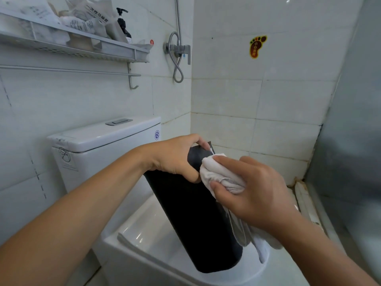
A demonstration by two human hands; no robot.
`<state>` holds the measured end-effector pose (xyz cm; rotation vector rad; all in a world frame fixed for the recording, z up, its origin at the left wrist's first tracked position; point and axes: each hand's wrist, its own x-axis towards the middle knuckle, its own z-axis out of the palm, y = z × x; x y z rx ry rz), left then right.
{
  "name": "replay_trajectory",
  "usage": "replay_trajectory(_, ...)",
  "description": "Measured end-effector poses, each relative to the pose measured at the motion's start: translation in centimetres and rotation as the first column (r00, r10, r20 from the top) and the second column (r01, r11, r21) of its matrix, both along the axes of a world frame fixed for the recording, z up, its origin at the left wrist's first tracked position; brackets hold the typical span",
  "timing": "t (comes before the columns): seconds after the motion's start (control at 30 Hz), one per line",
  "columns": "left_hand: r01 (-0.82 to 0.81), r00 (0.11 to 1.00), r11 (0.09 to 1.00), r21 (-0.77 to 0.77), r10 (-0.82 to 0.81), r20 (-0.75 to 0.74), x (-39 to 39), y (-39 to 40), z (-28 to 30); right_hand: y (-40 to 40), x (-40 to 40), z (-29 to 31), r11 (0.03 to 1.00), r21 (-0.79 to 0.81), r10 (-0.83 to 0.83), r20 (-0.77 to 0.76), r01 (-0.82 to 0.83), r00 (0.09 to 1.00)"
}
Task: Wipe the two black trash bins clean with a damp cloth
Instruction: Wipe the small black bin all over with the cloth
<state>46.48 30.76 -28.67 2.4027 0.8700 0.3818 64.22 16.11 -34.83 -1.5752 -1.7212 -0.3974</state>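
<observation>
Left grip: the left hand (pixel 175 157) clamps the upper end of the black trash bin (pixel 193 215), thumb on the near face, fingers curled over the far edge.
Right grip: the right hand (pixel 251 195) closes round a bunched white cloth (pixel 218 174) and presses it against the bin's right side, just beside the left thumb; the loose end of the cloth hangs down along the bin's right edge.
Bin: tall and dark, tilted with its top leaning away toward the wall, its lower end resting on the closed toilet lid (pixel 148 240).
Second bin: not in view.
Behind the bin: the white toilet cistern (pixel 99 145), with a flush button on top.
Above the bin, left: a metal wall shelf (pixel 82 50) holding paper packets and a dark pump bottle (pixel 123 23), with a towel rail below it.
Above the bin: a shower mixer valve (pixel 179 50) with a looped hose.
Above the bin, right: a foot-shaped sticker (pixel 256 46) on the white tiles.
</observation>
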Motion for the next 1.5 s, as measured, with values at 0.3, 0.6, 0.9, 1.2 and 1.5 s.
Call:
replay_trajectory(0.3,0.101,0.988,0.995,-0.021,-0.103,-0.114,0.6,-2.1,0.8,0.8,-0.3,0.0,0.984,0.174,-0.059,0.180,0.027,0.982)
replay_trajectory(0.6,0.093,0.992,0.996,-0.016,-0.094,-0.090,0.7,-2.0,0.5,1.0,-0.2,0.1,0.986,0.160,0.005,0.211,-0.039,0.977)
replay_trajectory(0.9,0.069,0.973,0.996,0.056,-0.055,-0.222,-0.6,-1.2,0.7,3.6,2.2,-3.0,0.996,-0.091,-0.024,-0.256,0.001,0.966)
replay_trajectory(1.2,0.118,0.985,0.991,-0.065,-0.125,-0.117,-0.8,-0.8,0.4,4.5,1.2,-5.3,0.998,-0.009,-0.059,-0.269,0.058,0.961)
replay_trajectory(1.5,0.032,0.997,0.999,-0.008,-0.031,0.067,-0.2,-0.1,-2.0,4.9,-1.0,-6.5,0.999,0.028,-0.037,-0.207,0.044,0.978)
